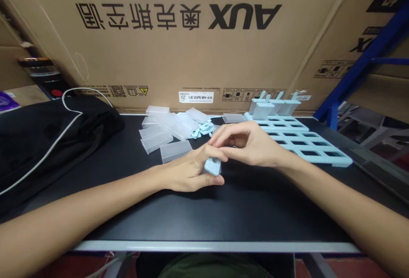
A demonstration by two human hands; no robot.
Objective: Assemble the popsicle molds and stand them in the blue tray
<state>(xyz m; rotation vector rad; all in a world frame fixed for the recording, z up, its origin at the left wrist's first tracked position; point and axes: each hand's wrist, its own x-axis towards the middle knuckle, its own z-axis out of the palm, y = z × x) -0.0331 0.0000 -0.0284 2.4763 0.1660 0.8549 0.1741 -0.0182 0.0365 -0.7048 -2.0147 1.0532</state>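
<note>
Left hand [188, 171] gripped a small blue cap [212, 167] just above the table [249, 210], near the tray [306, 144]. Right hand [252, 144] pinched its top edge. Judged light, rigid, smooth plastic; best held by its flat sides.

Black table [243, 210] — clear sleeves [166, 135], blue tray [303, 141], black bag [38, 137] on it.

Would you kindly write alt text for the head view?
Left hand and right hand together hold a pale blue piece over a black table, with clear plastic sleeves and a blue slotted tray behind.
</note>
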